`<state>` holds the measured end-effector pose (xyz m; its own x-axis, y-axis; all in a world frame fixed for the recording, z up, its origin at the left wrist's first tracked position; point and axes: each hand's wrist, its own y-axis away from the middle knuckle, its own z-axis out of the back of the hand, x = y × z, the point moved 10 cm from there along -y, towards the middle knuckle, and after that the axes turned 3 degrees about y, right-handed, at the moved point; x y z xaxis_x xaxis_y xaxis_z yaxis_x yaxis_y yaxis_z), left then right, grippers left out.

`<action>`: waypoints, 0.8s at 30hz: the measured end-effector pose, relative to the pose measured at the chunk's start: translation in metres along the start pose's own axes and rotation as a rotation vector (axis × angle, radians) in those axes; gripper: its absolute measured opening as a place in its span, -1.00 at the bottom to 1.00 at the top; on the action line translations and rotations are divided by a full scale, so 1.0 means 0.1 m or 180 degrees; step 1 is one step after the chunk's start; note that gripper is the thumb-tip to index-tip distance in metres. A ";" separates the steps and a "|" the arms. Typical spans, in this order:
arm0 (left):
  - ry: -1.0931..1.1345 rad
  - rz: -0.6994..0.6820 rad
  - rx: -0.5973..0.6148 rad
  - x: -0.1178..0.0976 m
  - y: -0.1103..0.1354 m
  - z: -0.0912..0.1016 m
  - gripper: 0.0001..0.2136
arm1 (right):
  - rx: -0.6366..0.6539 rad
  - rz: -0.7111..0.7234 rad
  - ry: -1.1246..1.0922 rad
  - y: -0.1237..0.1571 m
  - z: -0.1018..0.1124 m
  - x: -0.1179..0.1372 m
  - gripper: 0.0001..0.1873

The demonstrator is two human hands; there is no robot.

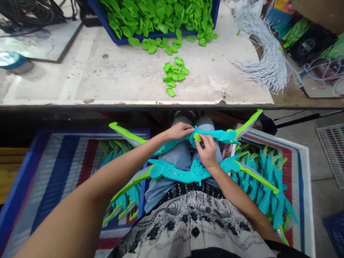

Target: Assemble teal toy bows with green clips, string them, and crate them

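Across my knees lies a turquoise plastic bow-shaped part (217,134) with bright green tips. My left hand (179,131) grips it near its middle, fingers closed over the top. Between thumb and fingers, my right hand (207,150) pinches a small bright green plastic piece (197,137) against the middle of that part. A second turquoise bow-shaped part (174,172), also with green ends, rests on my lap closer to my body, and neither hand holds it. My right fingers partly cover the centre of the first part.
On the table (120,79) ahead, a blue bin (118,39) overflows with green pieces, and a small pile (174,73) lies near the edge. White strands (268,68) hang at right. Lined crates, one blue (34,150) and one white (306,179), flank me with more turquoise parts.
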<state>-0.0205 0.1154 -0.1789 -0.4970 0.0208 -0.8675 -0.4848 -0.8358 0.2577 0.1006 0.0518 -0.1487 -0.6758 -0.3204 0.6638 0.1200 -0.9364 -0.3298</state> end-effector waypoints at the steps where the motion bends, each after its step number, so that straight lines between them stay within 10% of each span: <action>1: -0.0036 0.0042 -0.0041 0.02 -0.01 0.00 -0.59 | 0.0017 -0.0032 0.0042 0.01 -0.04 -0.01 -0.71; 16: 0.0075 0.0163 0.0079 0.12 -0.08 -0.06 -0.51 | 0.0140 -0.0137 0.0406 0.11 -0.20 -0.07 -0.76; 24: -0.0143 0.0256 -0.0056 0.12 -0.08 -0.07 -0.60 | 0.0052 -0.1484 -0.0556 0.18 -0.23 -0.47 -0.46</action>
<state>-0.0176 0.1180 -0.1946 -0.5658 -0.0226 -0.8242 -0.4294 -0.8453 0.3180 0.1180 0.0531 -0.2018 -0.5283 0.1152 0.8412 -0.1537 -0.9874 0.0387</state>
